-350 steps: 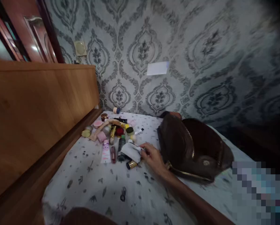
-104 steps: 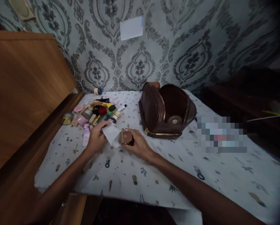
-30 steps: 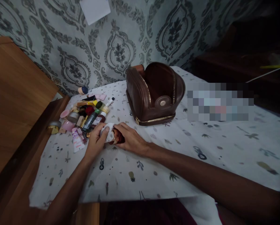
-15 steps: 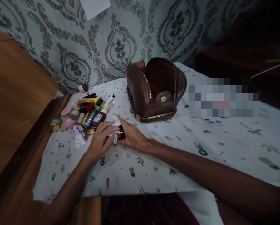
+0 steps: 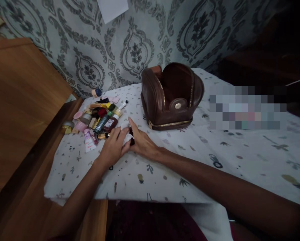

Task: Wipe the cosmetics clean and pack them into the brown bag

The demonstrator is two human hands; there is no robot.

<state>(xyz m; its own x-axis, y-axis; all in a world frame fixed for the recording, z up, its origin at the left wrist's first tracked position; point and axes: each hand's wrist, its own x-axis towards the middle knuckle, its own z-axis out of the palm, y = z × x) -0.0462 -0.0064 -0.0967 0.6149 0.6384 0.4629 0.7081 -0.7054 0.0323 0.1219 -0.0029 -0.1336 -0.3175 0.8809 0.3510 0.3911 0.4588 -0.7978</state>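
Close together over the tablecloth [image 5: 162,180], my two hands meet around a small dark reddish-brown bottle [image 5: 132,141], mostly covered by fingers. My right hand [image 5: 145,144] grips it from the right. My left hand [image 5: 112,146] presses a crumpled white tissue [image 5: 127,137] against it, fingers closed over the tissue. Just left of my left hand lies a gold-and-black tube [image 5: 103,136]. Beyond it are a red-brown bottle with a white cap [image 5: 111,123] and a dark green bottle [image 5: 102,124].
A brown toiletry bag [image 5: 165,110] stands unzipped behind my hands. Several cosmetics lie piled at left, with a pink-and-white tube [image 5: 89,141] in front and a jar [image 5: 68,127] by the wooden panel [image 5: 26,100]. A pixelated patch covers something at right.
The view has shifted a little, so everything appears farther right. My left hand has closed in over the tissue, and its loose strip no longer shows. Less of the bottle is visible.
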